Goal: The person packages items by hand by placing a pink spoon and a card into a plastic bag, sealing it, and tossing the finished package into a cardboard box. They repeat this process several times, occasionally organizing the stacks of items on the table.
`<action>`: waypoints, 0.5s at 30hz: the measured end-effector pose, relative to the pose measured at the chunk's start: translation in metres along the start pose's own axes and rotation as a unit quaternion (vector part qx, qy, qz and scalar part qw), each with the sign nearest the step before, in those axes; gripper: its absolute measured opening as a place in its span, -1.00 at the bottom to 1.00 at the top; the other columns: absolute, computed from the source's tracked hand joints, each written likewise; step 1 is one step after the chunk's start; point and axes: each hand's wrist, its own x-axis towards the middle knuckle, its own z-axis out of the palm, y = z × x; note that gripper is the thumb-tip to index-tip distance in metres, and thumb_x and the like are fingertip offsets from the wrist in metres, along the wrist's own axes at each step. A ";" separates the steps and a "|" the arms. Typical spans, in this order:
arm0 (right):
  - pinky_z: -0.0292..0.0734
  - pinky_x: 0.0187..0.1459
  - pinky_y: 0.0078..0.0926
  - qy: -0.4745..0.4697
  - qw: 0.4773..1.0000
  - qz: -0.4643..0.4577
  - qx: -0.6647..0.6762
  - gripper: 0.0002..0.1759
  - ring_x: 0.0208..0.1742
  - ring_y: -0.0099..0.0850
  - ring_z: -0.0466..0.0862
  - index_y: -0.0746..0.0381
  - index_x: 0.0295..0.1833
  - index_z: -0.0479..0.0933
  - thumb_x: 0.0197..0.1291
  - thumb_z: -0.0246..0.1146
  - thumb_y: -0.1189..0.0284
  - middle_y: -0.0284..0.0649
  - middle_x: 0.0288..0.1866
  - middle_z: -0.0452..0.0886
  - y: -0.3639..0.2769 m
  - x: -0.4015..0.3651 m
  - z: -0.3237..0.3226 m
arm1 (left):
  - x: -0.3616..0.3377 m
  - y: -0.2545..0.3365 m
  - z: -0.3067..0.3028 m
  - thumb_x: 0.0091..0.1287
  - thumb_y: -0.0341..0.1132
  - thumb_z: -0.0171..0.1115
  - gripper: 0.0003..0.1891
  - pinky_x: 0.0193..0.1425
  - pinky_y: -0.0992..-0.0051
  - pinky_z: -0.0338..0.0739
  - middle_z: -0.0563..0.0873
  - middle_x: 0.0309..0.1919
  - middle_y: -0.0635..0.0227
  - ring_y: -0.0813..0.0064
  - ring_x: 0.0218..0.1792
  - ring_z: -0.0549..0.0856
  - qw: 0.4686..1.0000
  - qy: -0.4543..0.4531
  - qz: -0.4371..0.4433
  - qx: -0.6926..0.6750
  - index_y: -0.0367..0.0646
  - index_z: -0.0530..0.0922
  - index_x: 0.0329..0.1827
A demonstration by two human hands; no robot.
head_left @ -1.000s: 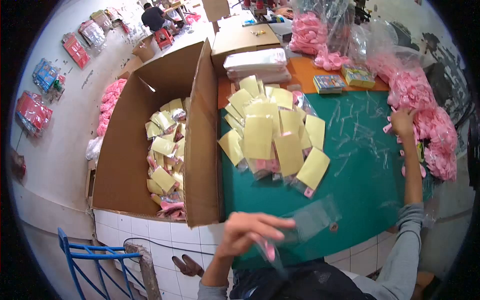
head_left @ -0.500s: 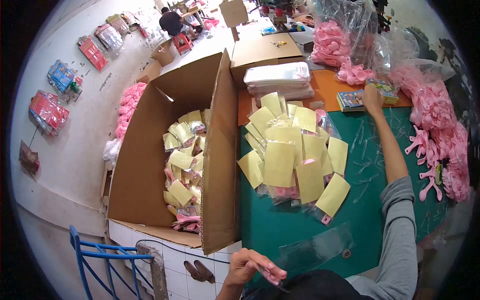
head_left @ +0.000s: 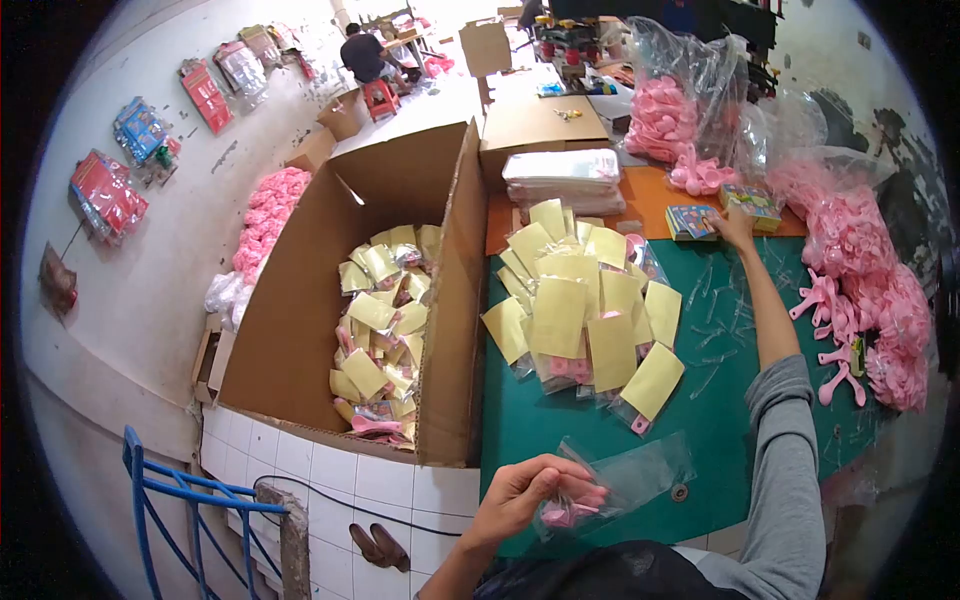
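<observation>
My left hand [head_left: 535, 497] is closed in front of my body, gripping a clear plastic bag [head_left: 645, 470]. A pink plastic piece [head_left: 568, 514] shows under its fingers; its full shape is hidden. At the far side of the green mat, my right hand [head_left: 737, 226] has its fingers at the edge of a stack of printed cards [head_left: 692, 223]. A second card stack [head_left: 752, 205] sits just beyond it. Between my arms and the carton lies a heap of bagged packs with pale yellow cards [head_left: 560, 315], pink pieces showing under some.
A large cardboard carton [head_left: 447, 300] at left holds more bagged packs [head_left: 372, 312]. Clear bags [head_left: 562, 180] are stacked behind the heap. Pink spoon-like scoops [head_left: 840, 305] and thin clear strips [head_left: 715, 345] lie at right. A person [head_left: 362, 55] sits in the background.
My left hand has moved up and right, and the clear bag is now in it with the pink piece. My right hand has shifted slightly toward the left card stack. The view has tilted.
</observation>
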 end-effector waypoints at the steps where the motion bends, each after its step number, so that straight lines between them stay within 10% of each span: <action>1: 0.45 -0.20 -0.15 0.038 0.999 -0.009 0.001 -0.71 -0.25 -0.07 0.62 0.30 -0.41 0.59 -0.18 0.39 0.30 0.01 -0.40 0.62 0.000 0.002 -0.003 | -0.002 0.001 0.001 0.51 -0.28 -0.17 -0.67 0.05 0.42 0.56 0.68 -0.12 0.05 0.32 -0.07 0.69 1.000 0.005 -0.002 0.006 -0.40 0.46 0.01; 8: 0.48 -0.35 -0.23 0.178 0.970 -0.163 -0.004 -0.87 -0.39 -0.15 0.61 0.29 -0.31 0.45 0.02 0.24 0.51 -0.06 -0.44 0.58 -0.019 -0.028 -0.037 | -0.001 0.006 0.006 0.49 -0.18 -0.09 -0.64 -0.13 0.49 0.59 0.71 -0.27 0.07 0.37 -0.21 0.72 0.987 0.108 -0.074 0.091 -0.34 0.51 -0.05; 12: 0.37 -0.61 -0.63 -0.123 0.919 -0.149 0.342 -0.93 -0.55 -0.62 0.47 0.28 -0.24 0.37 0.26 0.11 0.52 -0.31 -0.47 0.49 -0.132 -0.172 -0.140 | 0.020 0.006 0.002 0.50 -0.21 -0.11 -0.66 -0.15 0.55 0.58 0.71 -0.22 0.11 0.44 -0.19 0.71 0.991 0.082 -0.075 0.079 -0.33 0.51 0.00; 15: 0.44 -0.55 -0.68 -0.194 0.866 -0.093 0.452 -0.91 -0.54 -0.62 0.56 0.32 -0.20 0.40 0.21 0.17 0.59 -0.27 -0.42 0.57 -0.177 -0.279 -0.190 | 0.034 -0.001 -0.003 0.50 -0.24 -0.12 -0.67 -0.16 0.63 0.56 0.71 -0.19 0.17 0.50 -0.16 0.70 0.993 0.059 -0.067 0.072 -0.32 0.51 0.02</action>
